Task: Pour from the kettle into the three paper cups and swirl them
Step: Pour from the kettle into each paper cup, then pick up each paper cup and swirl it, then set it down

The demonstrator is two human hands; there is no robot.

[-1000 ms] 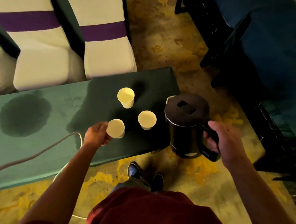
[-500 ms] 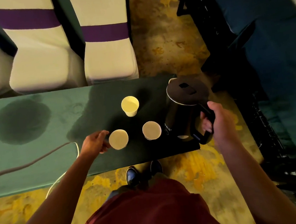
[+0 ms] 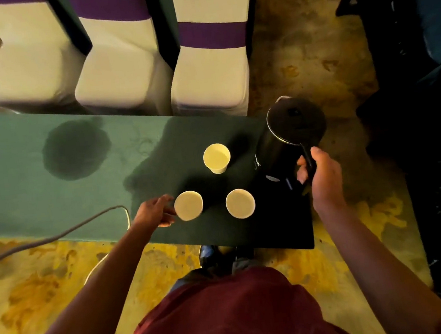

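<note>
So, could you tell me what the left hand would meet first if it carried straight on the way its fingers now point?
The left hand points right, and its fingertips are already at the near-left paper cup, so that cup comes first. Whether they touch it yet is unclear from this view.

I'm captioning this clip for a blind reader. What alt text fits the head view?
A person's right hand grips a black kettle by its handle at the end of a green table, while the left hand touches the nearest of three paper cups. White chairs with purple bands stand behind the table.
</note>
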